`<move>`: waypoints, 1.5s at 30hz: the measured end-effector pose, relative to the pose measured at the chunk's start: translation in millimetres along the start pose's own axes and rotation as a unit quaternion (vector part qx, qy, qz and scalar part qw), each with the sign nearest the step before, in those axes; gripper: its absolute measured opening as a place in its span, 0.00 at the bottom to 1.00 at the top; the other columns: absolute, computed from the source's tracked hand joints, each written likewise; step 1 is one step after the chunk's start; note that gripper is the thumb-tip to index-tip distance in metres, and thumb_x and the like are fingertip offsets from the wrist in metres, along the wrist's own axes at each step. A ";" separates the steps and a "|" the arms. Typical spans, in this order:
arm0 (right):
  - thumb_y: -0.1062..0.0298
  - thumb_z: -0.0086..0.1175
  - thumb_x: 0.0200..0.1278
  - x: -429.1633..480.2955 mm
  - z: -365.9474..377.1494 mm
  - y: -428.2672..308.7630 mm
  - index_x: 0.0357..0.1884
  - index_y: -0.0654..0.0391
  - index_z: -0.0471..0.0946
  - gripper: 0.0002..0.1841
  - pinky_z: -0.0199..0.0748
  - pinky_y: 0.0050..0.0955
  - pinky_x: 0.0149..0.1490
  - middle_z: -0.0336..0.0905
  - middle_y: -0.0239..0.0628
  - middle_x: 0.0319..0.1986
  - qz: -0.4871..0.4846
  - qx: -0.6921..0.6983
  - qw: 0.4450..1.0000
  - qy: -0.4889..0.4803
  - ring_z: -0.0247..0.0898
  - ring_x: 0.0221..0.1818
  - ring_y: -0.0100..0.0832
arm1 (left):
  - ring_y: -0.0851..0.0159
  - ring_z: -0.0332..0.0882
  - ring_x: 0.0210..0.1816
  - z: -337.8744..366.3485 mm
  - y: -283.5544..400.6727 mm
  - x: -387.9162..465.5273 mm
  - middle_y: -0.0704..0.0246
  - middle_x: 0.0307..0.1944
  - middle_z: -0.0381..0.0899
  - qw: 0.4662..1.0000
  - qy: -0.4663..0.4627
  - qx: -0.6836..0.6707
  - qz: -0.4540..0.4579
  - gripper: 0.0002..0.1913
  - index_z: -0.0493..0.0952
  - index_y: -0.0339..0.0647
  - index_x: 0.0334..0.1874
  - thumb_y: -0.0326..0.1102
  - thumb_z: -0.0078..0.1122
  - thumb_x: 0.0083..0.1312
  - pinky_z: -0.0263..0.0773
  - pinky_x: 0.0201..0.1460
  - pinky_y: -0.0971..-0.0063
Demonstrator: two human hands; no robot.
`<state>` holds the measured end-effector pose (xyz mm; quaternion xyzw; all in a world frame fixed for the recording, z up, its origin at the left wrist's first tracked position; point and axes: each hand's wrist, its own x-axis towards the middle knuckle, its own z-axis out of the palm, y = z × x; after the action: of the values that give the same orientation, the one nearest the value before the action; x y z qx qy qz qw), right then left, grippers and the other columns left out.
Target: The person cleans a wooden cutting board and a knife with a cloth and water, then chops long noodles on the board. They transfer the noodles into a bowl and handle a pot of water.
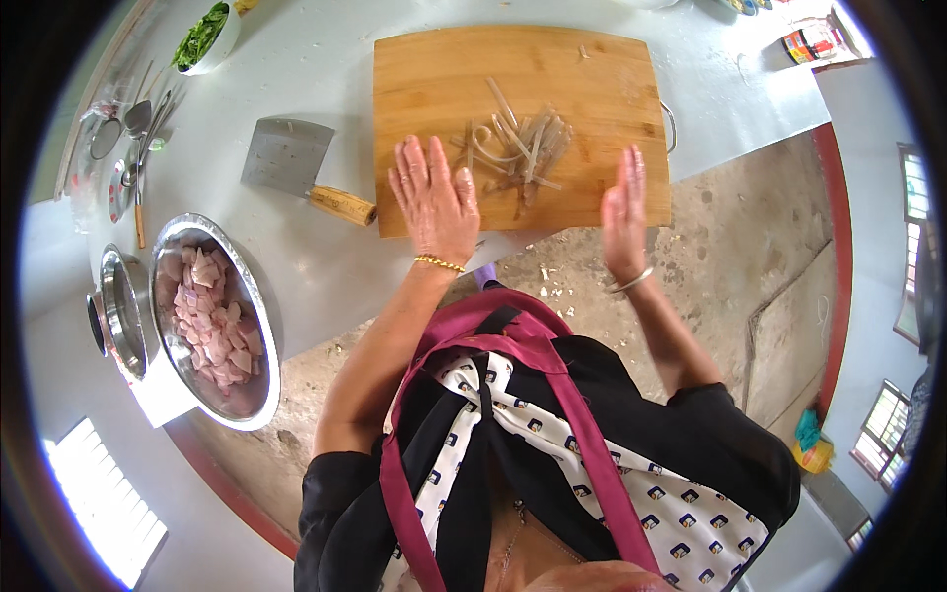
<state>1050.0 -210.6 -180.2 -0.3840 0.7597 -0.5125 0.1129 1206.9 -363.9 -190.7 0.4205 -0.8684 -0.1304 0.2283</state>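
A wooden cutting board (422, 81) lies before me, with a loose heap of pale translucent strips (529, 144) at its middle. My left hand (436, 203) is over the board's near left part, palm down, fingers spread, close to the strips and holding nothing. To the right of the heap, my right hand (625, 211) is turned on edge above the near right part of the board, fingers extended, nothing in it. Both hands look wet. A cleaver (287, 155) with a wooden handle lies flat on the table, left of the board, its handle end near the board's edge.
A steel bowl (268, 348) of cut pale pink meat (214, 318) stands at the left, beside another metal bowl (124, 311). Ladles and a spatula (138, 118) lie farther back. A white bowl (226, 52) holds green leaves. A bottle (810, 46) is at the back right.
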 end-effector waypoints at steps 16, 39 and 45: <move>0.40 0.27 0.64 125.9 60.5 7.5 0.63 0.47 0.61 0.31 0.31 0.41 0.69 0.54 0.38 0.63 -0.221 -0.176 0.932 -0.227 0.40 0.68 0.38 | 0.68 0.69 0.51 -49.7 17.0 -10.4 0.64 0.49 0.73 0.732 -0.004 -0.634 -0.250 0.20 0.70 0.34 0.53 0.44 0.41 0.68 0.64 0.50 0.74; 0.63 0.51 0.57 67.3 49.1 -7.2 0.40 0.51 0.71 0.09 0.72 0.39 0.39 0.70 0.35 0.39 -0.411 -0.252 0.846 -0.226 0.70 0.39 0.41 | 0.59 0.76 0.45 -10.3 51.8 -118.4 0.59 0.42 0.78 0.382 -0.283 -0.785 -0.398 0.18 0.72 0.32 0.46 0.39 0.36 0.66 0.70 0.50 0.66; 0.67 0.47 0.59 97.5 40.0 12.6 0.40 0.53 0.70 0.07 0.72 0.41 0.32 0.72 0.38 0.34 -0.416 -0.223 0.859 -0.200 0.73 0.30 0.46 | 0.55 0.74 0.47 -31.6 49.6 -106.1 0.55 0.43 0.75 0.333 -0.189 -0.853 -0.355 0.18 0.70 0.31 0.46 0.39 0.38 0.66 0.68 0.54 0.63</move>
<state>1000.4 -304.1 -187.4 -0.7729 0.5849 -0.2407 -0.0501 1247.2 -250.8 -173.1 0.2287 -0.0717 -0.9447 0.2238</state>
